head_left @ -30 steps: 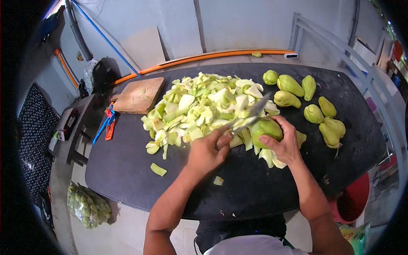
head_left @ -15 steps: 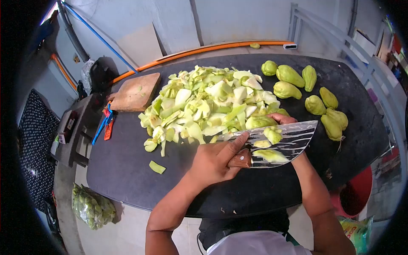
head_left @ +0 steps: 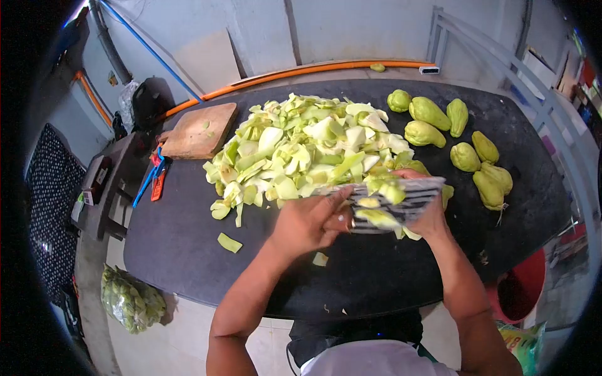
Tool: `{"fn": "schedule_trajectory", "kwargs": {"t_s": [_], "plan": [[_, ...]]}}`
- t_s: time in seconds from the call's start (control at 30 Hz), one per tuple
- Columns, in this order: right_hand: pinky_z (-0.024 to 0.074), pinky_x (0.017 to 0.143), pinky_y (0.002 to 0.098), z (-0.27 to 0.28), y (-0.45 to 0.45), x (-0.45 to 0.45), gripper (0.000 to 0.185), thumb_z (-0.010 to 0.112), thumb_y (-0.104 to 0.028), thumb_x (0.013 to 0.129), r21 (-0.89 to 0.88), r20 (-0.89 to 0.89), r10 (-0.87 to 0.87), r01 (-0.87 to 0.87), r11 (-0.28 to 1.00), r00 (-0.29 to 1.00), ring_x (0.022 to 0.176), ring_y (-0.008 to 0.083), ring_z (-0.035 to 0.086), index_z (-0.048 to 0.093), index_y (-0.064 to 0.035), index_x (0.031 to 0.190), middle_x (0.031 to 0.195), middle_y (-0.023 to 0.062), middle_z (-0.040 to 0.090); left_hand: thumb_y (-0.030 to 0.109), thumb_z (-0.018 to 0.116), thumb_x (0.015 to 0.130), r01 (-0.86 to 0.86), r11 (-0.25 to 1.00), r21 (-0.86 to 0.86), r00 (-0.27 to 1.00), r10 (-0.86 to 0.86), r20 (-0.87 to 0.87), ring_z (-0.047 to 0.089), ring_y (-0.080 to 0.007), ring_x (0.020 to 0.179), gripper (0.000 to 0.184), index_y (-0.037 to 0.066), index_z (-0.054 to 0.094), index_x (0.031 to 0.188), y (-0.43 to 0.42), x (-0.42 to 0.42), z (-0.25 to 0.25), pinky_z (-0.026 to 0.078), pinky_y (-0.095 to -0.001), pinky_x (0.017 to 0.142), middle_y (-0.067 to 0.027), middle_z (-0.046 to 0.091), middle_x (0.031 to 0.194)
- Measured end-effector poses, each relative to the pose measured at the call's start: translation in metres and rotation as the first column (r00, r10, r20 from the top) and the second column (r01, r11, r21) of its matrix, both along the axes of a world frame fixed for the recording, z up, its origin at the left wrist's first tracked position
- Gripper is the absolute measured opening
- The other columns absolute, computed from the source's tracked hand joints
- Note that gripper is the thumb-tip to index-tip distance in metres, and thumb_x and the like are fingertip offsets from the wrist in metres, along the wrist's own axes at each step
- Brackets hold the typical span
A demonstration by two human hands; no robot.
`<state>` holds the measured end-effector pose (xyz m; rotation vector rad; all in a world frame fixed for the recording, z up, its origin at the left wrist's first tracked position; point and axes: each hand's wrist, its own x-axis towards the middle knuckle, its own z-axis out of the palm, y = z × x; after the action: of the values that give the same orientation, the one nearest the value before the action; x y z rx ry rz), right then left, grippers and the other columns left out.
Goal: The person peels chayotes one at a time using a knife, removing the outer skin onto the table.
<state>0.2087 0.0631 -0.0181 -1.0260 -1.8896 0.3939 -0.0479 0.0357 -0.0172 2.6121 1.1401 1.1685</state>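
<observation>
My left hand (head_left: 307,224) is closed around the handle of a wide cleaver (head_left: 411,207). Its blade is blurred and has pale green slices stuck to it. Behind the blade, my right hand (head_left: 429,216) grips a green chayote (head_left: 379,175), mostly hidden by the blade and fingers. Just beyond both hands lies a large heap of cut chayote slices (head_left: 295,147). Beneath the blade, a loose slice (head_left: 320,259) lies on the black table (head_left: 188,241), and another slice (head_left: 230,242) sits farther left.
Several whole chayotes (head_left: 464,156) lie at the table's right side. A wooden chopping board (head_left: 199,133) is at the back left, beside an orange-handled tool (head_left: 159,186). A bag of green produce (head_left: 132,301) stands on the floor at left, a red bin (head_left: 523,285) at right.
The cleaver has shifted left and tilted, its blade now seen more edge-on. A slice has appeared on the table below it, and pale pieces show under the blade near my right hand.
</observation>
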Motion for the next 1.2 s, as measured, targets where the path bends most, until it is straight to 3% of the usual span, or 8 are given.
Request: {"fn": "schedule_trajectory", "kwargs": {"t_s": [0.17, 0.2, 0.3, 0.43, 0.67, 0.8, 0.97, 1.2], "plan": [[0.0559, 0.072, 0.0327, 0.006, -0.001, 0.003, 0.056, 0.085, -0.039, 0.075, -0.048, -0.203, 0.084, -0.095, 0.994, 0.976, 0.084, 0.0193, 0.070, 0.066, -0.0004, 0.109, 0.096, 0.0099, 0.071, 0.015, 0.071, 0.081, -0.303, 0.925, -0.230, 0.953, 0.293, -0.075, 0.071, -0.0324, 0.076, 0.044, 0.010, 0.064, 0.124, 0.018, -0.022, -0.006, 0.057, -0.0382, 0.070, -0.0160, 0.072, 0.088], [0.0561, 0.073, 0.0325, 0.007, -0.003, 0.002, 0.057, 0.084, -0.039, 0.076, -0.304, -0.379, 0.033, -0.159, 0.939, 0.925, 0.087, 0.0188, 0.069, 0.064, -0.0003, 0.113, 0.100, 0.0102, 0.070, 0.015, 0.071, 0.082, -0.314, 0.923, -0.221, 0.949, 0.308, -0.059, 0.071, -0.0325, 0.076, 0.043, 0.010, 0.065, 0.123, 0.019, -0.023, -0.006, 0.057, -0.0381, 0.071, -0.0166, 0.072, 0.088], [0.0557, 0.078, 0.0299, 0.011, 0.001, 0.005, 0.065, 0.082, -0.033, 0.082, -0.674, -0.662, -0.071, -0.550, 0.494, 0.747, 0.098, 0.0157, 0.064, 0.053, -0.0010, 0.130, 0.115, 0.0097, 0.063, 0.016, 0.071, 0.083, -0.380, 0.879, -0.288, 0.921, 0.388, -0.031, 0.072, -0.0316, 0.077, 0.038, 0.007, 0.066, 0.120, 0.020, -0.018, -0.003, 0.057, -0.0368, 0.071, -0.0175, 0.072, 0.086], [0.0522, 0.078, 0.0302, 0.015, 0.001, -0.001, 0.064, 0.083, -0.026, 0.081, -0.418, -0.627, 0.054, -0.394, 0.819, 0.777, 0.095, 0.0155, 0.063, 0.051, -0.0045, 0.132, 0.113, 0.0073, 0.064, 0.017, 0.070, 0.087, -0.359, 0.838, -0.410, 0.907, 0.417, 0.059, 0.073, -0.0288, 0.078, 0.033, 0.003, 0.067, 0.116, 0.016, -0.016, 0.002, 0.056, -0.0346, 0.072, -0.0196, 0.071, 0.084], [0.0474, 0.086, 0.0360, 0.004, 0.006, 0.000, 0.062, 0.078, -0.044, 0.084, -0.023, -0.975, -0.182, -0.761, 0.648, -0.125, 0.111, 0.0194, 0.056, 0.055, -0.0115, 0.131, 0.124, 0.0050, 0.060, 0.014, 0.070, 0.088, -0.238, 0.855, -0.461, 0.926, 0.343, 0.159, 0.071, -0.0185, 0.076, 0.034, -0.001, 0.065, 0.118, 0.004, 0.006, 0.002, 0.055, -0.0307, 0.074, -0.0169, 0.072, 0.084], [0.0501, 0.089, 0.0412, -0.005, 0.011, 0.004, 0.052, 0.079, -0.033, 0.085, -0.277, -0.956, -0.144, -0.630, 0.725, 0.255, 0.112, 0.0212, 0.058, 0.057, -0.0133, 0.127, 0.121, 0.0037, 0.061, 0.010, 0.071, 0.086, -0.137, 0.914, -0.383, 0.920, 0.260, 0.292, 0.071, -0.0143, 0.076, 0.037, -0.002, 0.063, 0.120, -0.002, 0.020, -0.003, 0.055, -0.0288, 0.073, -0.0145, 0.073, 0.085], [0.0522, 0.091, 0.0411, -0.029, 0.011, -0.007, 0.046, 0.074, -0.021, 0.089, -0.164, -0.982, -0.045, -0.707, 0.688, 0.183, 0.112, 0.0216, 0.062, 0.056, -0.0114, 0.129, 0.124, 0.0036, 0.062, 0.006, 0.071, 0.078, -0.162, 0.984, -0.069, 0.981, 0.169, 0.096, 0.068, -0.0285, 0.066, 0.056, 0.004, 0.059, 0.132, -0.010, 0.015, 0.005, 0.055, -0.0352, 0.063, -0.0129, 0.066, 0.075], [0.0502, 0.104, 0.0415, -0.034, 0.007, -0.016, 0.054, 0.060, -0.030, 0.098, -0.189, -0.978, -0.053, -0.752, 0.632, 0.201, 0.121, 0.0235, 0.058, 0.043, -0.0058, 0.144, 0.135, 0.0126, 0.056, 0.009, 0.075, 0.069, -0.075, 0.985, 0.155, 0.997, 0.076, -0.005, 0.060, -0.0268, 0.055, 0.076, 0.009, 0.054, 0.141, -0.016, 0.013, 0.017, 0.050, -0.0371, 0.054, -0.0070, 0.057, 0.066]]}}
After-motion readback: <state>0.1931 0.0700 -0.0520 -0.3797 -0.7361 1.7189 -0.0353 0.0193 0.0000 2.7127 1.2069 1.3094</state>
